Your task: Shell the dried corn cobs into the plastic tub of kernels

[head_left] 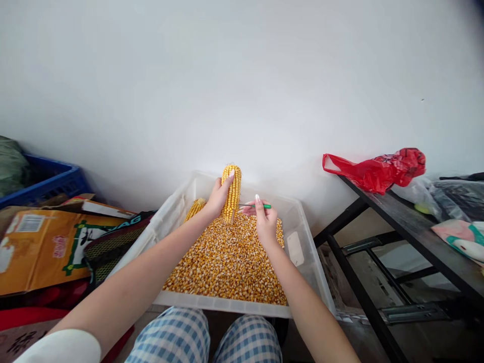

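Note:
An ear of corn (233,194) is held upright in my left hand (219,195), its thumb lying along the kernels. My right hand (266,218) grips a thin screwdriver-like tool with a green handle (266,206). The tool's metal shaft points left and its tip meets the side of the ear, or lies just beside it; I cannot tell which. Below both hands, loose corn kernels (227,262) fill much of a translucent plastic bin (315,275). Another ear of corn (195,207) lies at the bin's left side, partly behind my left wrist.
A black metal-framed table (406,217) stands on the right with a red plastic bag (385,169) on it. To the left are an orange cardboard box (41,252), a mesh bag (109,247) and a blue crate (56,176). A white wall (242,85) rises behind the bin.

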{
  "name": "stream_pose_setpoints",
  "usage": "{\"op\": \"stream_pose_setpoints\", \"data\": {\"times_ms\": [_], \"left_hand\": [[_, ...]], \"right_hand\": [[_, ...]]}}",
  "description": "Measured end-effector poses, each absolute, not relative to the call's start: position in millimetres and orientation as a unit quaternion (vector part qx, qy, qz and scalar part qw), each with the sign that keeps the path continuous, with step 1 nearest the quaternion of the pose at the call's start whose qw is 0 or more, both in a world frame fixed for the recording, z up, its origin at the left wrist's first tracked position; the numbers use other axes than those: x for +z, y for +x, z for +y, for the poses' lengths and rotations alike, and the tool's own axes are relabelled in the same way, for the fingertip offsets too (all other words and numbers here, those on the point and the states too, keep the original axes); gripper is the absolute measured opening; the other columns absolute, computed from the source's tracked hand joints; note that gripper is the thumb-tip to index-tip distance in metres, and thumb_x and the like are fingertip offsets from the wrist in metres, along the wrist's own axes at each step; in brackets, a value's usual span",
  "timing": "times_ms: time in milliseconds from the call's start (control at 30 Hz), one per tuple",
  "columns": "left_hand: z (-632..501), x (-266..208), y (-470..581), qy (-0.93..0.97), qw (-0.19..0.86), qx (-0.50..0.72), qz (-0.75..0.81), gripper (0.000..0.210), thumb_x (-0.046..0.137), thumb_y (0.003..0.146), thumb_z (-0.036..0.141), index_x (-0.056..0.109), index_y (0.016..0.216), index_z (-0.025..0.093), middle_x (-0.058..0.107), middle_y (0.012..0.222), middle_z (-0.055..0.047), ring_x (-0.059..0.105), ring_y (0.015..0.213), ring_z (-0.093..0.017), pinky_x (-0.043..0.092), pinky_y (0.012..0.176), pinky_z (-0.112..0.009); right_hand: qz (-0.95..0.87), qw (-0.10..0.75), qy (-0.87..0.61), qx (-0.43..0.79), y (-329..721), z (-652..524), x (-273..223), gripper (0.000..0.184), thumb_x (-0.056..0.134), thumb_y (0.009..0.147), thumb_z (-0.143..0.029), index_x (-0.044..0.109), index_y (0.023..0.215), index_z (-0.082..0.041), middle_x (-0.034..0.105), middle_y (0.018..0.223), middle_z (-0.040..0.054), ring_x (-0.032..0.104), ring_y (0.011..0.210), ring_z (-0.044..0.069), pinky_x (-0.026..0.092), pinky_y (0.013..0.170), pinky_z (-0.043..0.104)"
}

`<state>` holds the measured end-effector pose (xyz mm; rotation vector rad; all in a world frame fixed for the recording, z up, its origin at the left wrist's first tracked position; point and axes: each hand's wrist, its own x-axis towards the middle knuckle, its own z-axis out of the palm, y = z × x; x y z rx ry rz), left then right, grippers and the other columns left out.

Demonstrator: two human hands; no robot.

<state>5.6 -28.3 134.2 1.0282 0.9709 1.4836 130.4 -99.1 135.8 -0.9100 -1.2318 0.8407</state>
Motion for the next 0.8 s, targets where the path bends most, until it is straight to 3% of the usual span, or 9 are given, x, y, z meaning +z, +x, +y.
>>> {"op": "stream_pose_setpoints", "data": {"times_ms": [333,800], "left_hand": [[-32.8,134.8,4.9,0.449,0.514,0.609,0.404,0.046,0.051,0.072,0.061,0.043,0.092,0.021,0.052,0.071,-0.001,0.056,0.061,-0.015,0.046,0.052,-0.026],[-40.1,139.4,7.7,0.54,0.388,0.607,0.434,0.042,0.051,0.072,0.06,0.046,0.085,0.02,0.05,0.073,0.0,0.052,0.069,-0.016,0.04,0.063,-0.027]], "right_hand": [[-0.566,0.632,-0.393,0.353,124.8,-100.0,124.7,0.034,0.045,0.082,-0.044,0.061,0.074,-0.015,0.067,0.069,0.0052,0.064,0.062,0.015,0.053,0.062,0.028],[-0.559,0.622,-0.387,0.389,131.4,-91.0,123.1,0.035,0.048,0.079,-0.046,0.058,0.071,-0.014,0.064,0.059,0.0035,0.06,0.048,0.012,0.05,0.051,0.024]]}}
